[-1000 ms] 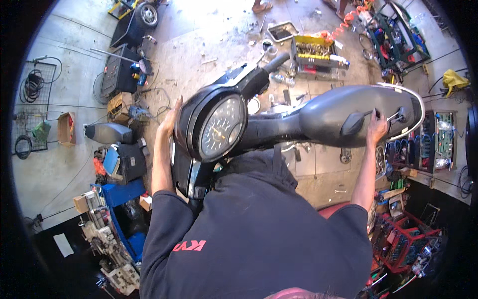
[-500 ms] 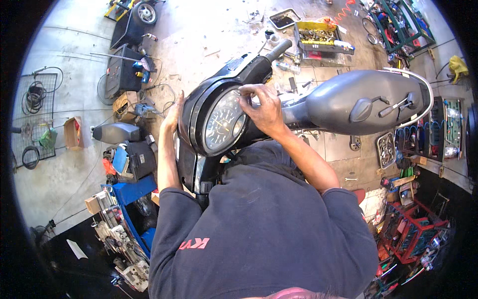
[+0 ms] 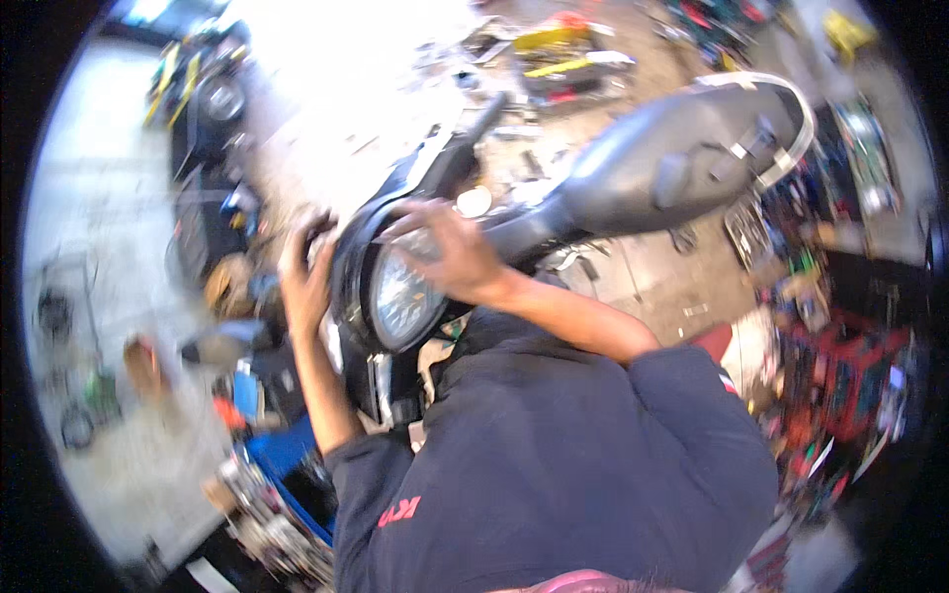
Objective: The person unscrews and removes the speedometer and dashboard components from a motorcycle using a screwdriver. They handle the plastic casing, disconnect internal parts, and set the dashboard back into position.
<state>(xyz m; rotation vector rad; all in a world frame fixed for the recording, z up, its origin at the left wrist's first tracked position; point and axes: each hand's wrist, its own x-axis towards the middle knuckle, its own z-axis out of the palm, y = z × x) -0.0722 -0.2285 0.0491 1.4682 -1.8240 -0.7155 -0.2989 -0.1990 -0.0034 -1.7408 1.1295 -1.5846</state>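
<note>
The round gauge [image 3: 400, 311] is on the front part of a scooter, set in a black housing [image 3: 358, 232] which goes around it, and its face is tilted up to the person. The right hand [image 3: 460, 252] is over the upper right part of the gauge; its fingers are spread apart, and because of the blur I cannot tell whether they touch the gauge. The left hand [image 3: 304, 272] is just to the left of the gauge, at the outer side of the housing, with thumb and fingers apart; I cannot tell if it touches the housing.

Beyond the gauge, to the upper right, the handlebar grip [image 3: 486, 117] sticks out. Right of the gauge extends the grey seat [image 3: 623, 148], and on its farther half lie a dark mirror [image 3: 672, 178] and some other small pieces, too blurred to name. A pale rail [image 3: 806, 133] bends around the seat's end, at the side away from the gauge.

Farther ahead of the gauge, to the right, a yellow toolbox [image 3: 559, 61] stands on the floor [image 3: 643, 287]. Well apart from the gauge, to its lower right, is a red rack [image 3: 840, 381].
</note>
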